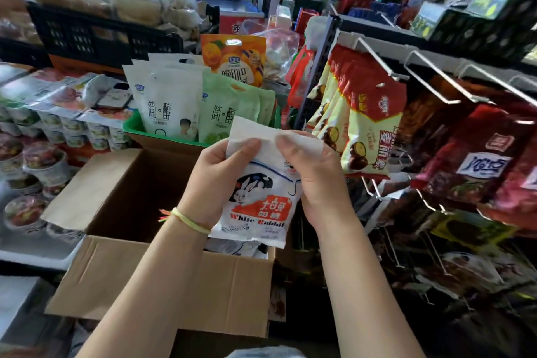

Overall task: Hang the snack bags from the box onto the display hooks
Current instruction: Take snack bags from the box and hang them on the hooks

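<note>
Holding one White Rabbit snack bag (261,197) above the open box (162,279), the left hand (223,174) and right hand (313,171) pinch its top strip. Best to flatten that strip, find its hang hole, then slide it onto a bare hook (436,78).

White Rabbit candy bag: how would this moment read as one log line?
White Rabbit candy bag | held by left hand and right hand | above cardboard box | not yet hung

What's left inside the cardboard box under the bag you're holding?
Below the held White Rabbit bag, a few more white bags show inside the cardboard box. The hands, forearms and the held bag cover most of the interior, so no count is possible.
</note>
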